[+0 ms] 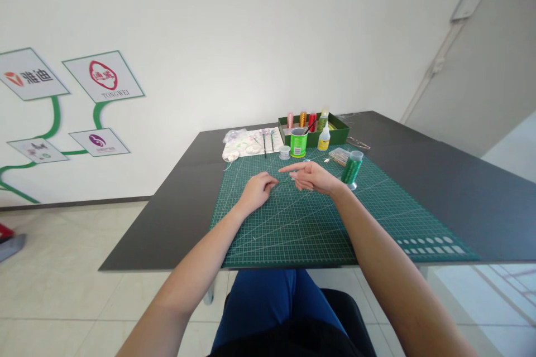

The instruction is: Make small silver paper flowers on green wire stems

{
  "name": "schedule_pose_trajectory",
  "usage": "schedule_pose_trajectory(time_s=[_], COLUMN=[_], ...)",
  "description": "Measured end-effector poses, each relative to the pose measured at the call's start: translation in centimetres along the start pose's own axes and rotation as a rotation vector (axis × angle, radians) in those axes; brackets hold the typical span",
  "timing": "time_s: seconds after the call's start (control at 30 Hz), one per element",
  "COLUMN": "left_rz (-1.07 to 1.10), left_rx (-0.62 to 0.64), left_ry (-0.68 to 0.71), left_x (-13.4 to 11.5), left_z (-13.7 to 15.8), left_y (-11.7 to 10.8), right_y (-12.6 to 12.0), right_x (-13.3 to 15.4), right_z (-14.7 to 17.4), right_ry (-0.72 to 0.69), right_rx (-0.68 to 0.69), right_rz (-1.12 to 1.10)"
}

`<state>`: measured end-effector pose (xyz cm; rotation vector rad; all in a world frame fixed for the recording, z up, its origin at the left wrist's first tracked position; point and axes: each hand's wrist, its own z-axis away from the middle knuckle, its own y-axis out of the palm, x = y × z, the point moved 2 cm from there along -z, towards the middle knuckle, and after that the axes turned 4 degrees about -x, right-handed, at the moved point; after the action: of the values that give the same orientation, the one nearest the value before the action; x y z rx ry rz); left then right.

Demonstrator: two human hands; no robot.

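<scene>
Over the green cutting mat [285, 234], my left hand [257, 191] is closed in a pinch on one end of a thin green strand [286, 181]. It spans the short gap to my right hand [315, 177], whose index finger points left while the other fingers curl in around the strand's other end. Something small and pale shows at those fingertips, too small to name. Just right of my right hand stands a spool of green thread [352, 167], slightly tilted in view. Whether the strand is thread or wire I cannot tell.
Behind the hands stand a green can [298, 143], a glue bottle [324, 138], a small round tub [285, 152] and a green box [341, 133] with thread spools. A clear case [339, 155] and tweezers [358, 143] lie right. A white cloth [247, 146] with floral pieces lies left.
</scene>
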<state>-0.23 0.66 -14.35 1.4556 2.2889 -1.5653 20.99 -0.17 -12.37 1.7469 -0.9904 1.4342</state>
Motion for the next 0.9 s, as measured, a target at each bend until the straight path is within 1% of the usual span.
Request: schedule_pose_trajectory(time_s=[0.27,0.6,0.77,0.9], left_rz=[-0.018,0.019,0.039,0.047], left_rx=[0.021,0.089,0.108,0.124], left_ry=[-0.001,0.031,0.047,0.074], left_x=[-0.3,-0.6,-0.6,-0.4], left_z=[0.1,0.1,0.1,0.0], left_y=[0.0,0.1,0.2,0.2], right_y=[-0.6,-1.1,-1.4,-1.6], right_x=[-0.2,-0.1,-0.2,-0.1], right_z=[-0.1,-0.1,-0.2,-0.3], right_ry=[-0.012,-0.058,-0.062,-0.087], right_rx=[-0.145,-0.207,-0.272,-0.300], right_rz=[-0.063,-0.131,-0.135,-0.141])
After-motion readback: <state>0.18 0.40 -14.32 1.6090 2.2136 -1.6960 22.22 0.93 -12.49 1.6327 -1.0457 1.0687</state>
